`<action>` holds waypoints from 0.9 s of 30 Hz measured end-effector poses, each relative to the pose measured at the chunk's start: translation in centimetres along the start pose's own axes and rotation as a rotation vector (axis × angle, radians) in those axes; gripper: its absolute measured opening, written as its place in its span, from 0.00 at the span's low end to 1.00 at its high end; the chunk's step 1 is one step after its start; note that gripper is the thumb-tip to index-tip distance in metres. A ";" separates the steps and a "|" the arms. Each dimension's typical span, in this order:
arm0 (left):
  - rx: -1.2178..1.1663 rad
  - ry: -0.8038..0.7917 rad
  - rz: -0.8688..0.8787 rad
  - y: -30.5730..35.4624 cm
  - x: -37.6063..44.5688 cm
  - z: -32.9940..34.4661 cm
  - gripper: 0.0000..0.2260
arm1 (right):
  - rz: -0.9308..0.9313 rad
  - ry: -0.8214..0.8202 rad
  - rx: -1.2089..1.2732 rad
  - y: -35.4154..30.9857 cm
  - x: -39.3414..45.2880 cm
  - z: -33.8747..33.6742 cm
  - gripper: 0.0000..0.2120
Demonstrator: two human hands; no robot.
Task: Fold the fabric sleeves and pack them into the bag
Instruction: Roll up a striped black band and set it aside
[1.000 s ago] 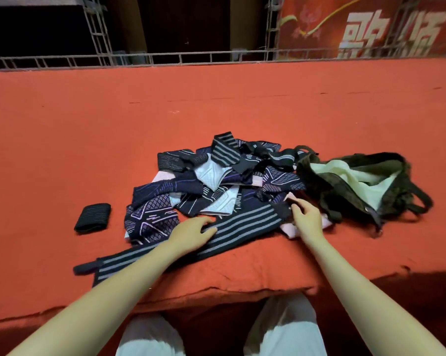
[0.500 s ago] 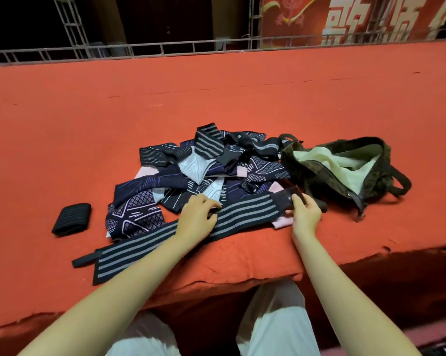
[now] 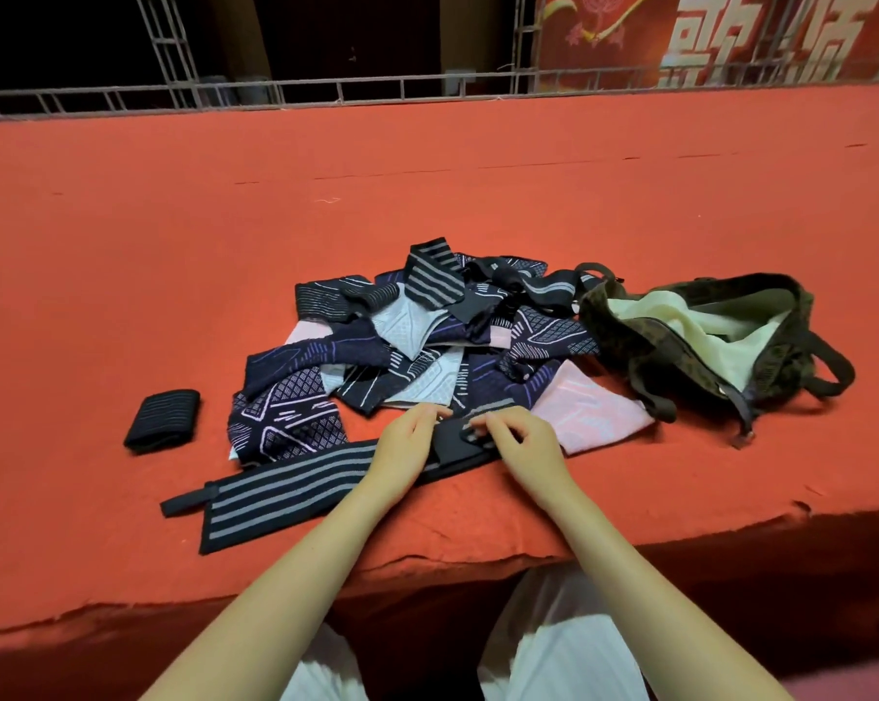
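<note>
Red felt (image 3: 427, 204), long ribbed striped sleeve (image 3: 285, 485)

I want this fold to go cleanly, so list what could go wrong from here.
1. The striped sleeve lies along the table edge; its loose tail could slide off while the right hand and left hand work the other end.
2. The fold sits against the sleeve pile, so neighbouring pieces may get caught in it.
3. The bag has slumped, with its mouth partly collapsed; packing may need a hand to hold it open.
</note>
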State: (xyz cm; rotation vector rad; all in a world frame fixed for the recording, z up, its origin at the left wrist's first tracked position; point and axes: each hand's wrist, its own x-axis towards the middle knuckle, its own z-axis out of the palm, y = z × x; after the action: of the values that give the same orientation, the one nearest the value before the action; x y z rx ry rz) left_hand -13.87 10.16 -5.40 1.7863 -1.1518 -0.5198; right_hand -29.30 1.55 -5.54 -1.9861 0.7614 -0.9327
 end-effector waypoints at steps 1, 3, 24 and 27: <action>-0.011 -0.010 -0.022 0.1 0.1 0.1 0.11 | -0.003 0.058 -0.030 0.4 0.0 -0.1 0.09; 0.024 -0.028 -0.040 0.1 0.2 0.4 0.07 | -0.011 0.150 -0.095 0.9 0.2 -0.2 0.10; 0.387 0.230 0.326 -1.0 -1.1 1.6 0.09 | 0.059 0.073 0.288 -0.6 -0.8 -0.1 0.09; 0.276 0.302 0.246 -0.7 -1.3 1.3 0.15 | 0.005 -0.115 0.295 -0.9 -1.1 0.1 0.15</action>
State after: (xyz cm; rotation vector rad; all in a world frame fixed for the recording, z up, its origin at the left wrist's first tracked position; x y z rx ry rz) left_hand -15.06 10.76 -6.75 1.8411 -1.2483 0.0582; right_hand -29.69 2.84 -5.21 -1.7607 0.5300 -0.8658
